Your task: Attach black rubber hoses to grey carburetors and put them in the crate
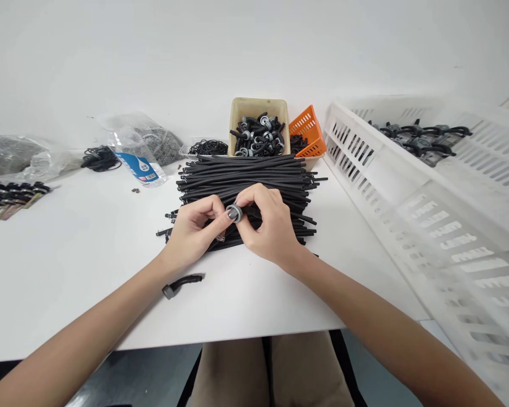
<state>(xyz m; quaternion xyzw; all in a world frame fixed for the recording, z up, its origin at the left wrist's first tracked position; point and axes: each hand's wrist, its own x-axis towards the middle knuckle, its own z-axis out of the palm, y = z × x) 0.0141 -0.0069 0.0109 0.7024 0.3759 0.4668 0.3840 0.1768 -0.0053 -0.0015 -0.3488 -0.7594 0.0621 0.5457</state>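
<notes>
Both hands meet over a pile of black hoses (241,178) on the white table. My right hand (269,226) pinches a hose fitting with a round grey nut (237,210), its ring end turned toward my left hand. The thumb of my left hand (195,229) presses on that ring end, the fingers curled behind it. The fitting's black stem is mostly covered by my right fingers. Any small part under the left thumb is hidden. Near my left forearm lies another black elbow fitting (180,284) with a nut on one end.
Behind the hoses stand a beige bin (258,103) of fittings, an orange basket (316,127) and a tray of black rings (207,148). A clear bottle (146,169) lies tilted at left, beside plastic bags (25,158). A white slatted crate (377,161) runs along the right.
</notes>
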